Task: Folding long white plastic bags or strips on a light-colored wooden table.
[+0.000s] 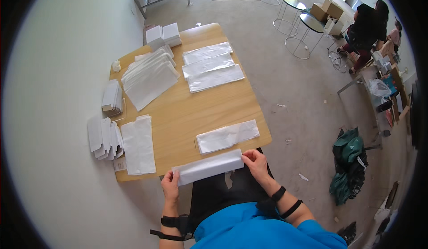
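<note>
Between my two hands, at the table's front edge, is a long white folded sheet, thin and slightly shiny; whether it is paper or plastic I cannot tell. My left hand pinches its left end, and my right hand pinches its upper right corner. Just beyond it a folded white bundle lies on the wooden table. Farther back at the right are more folded white bundles. To the left of my hands lies a flat white sheet.
Fanned white sheets cover the table's far left, with white stacks behind. Flat white cartons line the wall side. Round stools, a person in black, a cluttered side table and dark green bags are to the right.
</note>
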Demonstrator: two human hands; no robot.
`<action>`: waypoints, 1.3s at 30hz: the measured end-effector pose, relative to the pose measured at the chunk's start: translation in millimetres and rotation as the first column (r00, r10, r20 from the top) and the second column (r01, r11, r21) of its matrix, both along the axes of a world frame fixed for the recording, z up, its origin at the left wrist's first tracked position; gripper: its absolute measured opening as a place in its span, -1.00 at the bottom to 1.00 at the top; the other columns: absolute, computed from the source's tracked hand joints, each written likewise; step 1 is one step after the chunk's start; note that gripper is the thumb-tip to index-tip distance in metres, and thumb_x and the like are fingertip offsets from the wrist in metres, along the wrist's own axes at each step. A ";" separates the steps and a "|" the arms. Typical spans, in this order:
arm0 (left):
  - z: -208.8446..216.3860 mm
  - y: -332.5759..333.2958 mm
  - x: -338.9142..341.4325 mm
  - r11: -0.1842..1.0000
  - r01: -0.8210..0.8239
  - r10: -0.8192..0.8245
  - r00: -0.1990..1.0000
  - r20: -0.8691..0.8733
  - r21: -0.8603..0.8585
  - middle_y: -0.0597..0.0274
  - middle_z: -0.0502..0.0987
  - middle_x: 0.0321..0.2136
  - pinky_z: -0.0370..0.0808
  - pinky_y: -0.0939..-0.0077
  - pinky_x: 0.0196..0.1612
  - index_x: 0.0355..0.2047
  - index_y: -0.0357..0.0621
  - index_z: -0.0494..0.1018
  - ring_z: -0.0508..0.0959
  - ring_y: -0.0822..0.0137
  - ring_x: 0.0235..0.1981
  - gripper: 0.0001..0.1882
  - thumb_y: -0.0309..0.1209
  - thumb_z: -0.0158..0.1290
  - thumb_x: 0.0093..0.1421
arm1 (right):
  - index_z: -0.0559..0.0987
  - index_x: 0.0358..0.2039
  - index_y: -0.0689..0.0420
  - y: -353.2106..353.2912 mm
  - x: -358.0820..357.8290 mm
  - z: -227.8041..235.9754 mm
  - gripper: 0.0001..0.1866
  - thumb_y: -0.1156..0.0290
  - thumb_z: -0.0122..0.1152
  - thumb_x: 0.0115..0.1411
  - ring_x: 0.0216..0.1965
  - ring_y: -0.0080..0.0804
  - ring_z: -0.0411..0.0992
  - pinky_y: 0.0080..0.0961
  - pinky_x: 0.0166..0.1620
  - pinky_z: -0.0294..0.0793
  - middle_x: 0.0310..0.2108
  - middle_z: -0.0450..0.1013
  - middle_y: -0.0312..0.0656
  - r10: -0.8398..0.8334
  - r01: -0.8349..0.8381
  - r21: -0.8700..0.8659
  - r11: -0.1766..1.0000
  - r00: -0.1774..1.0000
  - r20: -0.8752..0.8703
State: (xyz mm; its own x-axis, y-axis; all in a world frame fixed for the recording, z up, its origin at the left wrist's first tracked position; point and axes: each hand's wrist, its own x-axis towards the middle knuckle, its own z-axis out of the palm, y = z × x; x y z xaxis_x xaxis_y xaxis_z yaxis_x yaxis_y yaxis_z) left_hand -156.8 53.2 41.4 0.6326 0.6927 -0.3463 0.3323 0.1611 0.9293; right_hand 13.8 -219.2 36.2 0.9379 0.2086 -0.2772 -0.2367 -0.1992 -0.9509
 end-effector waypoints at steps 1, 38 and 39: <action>-0.6 3.4 1.5 0.999 -0.022 0.023 0.999 0.038 -0.027 0.42 0.49 -0.43 0.34 0.69 -0.28 -0.29 -0.28 0.51 0.39 0.60 -0.39 -0.79 -0.35 0.07 0.23 | 0.56 -0.43 0.24 8.2 5.4 3.6 -0.82 0.39 0.30 0.06 -0.49 -0.62 0.44 -0.62 -0.37 0.44 -0.54 0.52 -0.27 0.000 0.002 -0.053 0.999 1.000 0.028; -34.6 58.0 76.8 0.750 0.256 -0.015 0.928 -0.372 0.609 0.28 0.41 -0.70 0.34 0.36 -0.53 -0.41 -0.14 0.45 0.41 0.28 -0.66 -0.77 -0.25 0.15 0.11 | 0.48 -0.58 0.19 94.1 62.4 -40.1 -0.87 0.44 0.24 -0.06 -0.53 -0.19 0.49 -0.34 -0.39 0.47 -0.62 0.48 -0.08 0.027 0.070 -0.405 0.912 0.973 0.228; -30.4 55.5 79.7 0.749 0.257 -0.014 0.927 -0.374 0.610 0.28 0.41 -0.70 0.34 0.36 -0.53 -0.41 -0.14 0.45 0.41 0.28 -0.66 -0.77 -0.25 0.15 0.11 | 0.48 -0.58 0.19 93.7 63.2 -40.1 -0.88 0.45 0.23 -0.07 -0.53 -0.19 0.49 -0.34 -0.39 0.47 -0.62 0.48 -0.08 0.024 0.073 -0.408 0.910 0.974 0.226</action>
State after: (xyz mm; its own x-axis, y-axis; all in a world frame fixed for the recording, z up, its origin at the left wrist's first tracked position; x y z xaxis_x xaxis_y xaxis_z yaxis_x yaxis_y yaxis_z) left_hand -77.1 108.7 11.0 0.6705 0.7398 -0.0560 0.6025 -0.4989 0.6230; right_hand 77.0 -125.5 -3.9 0.9882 0.0975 -0.1178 -0.0397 -0.5803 -0.8134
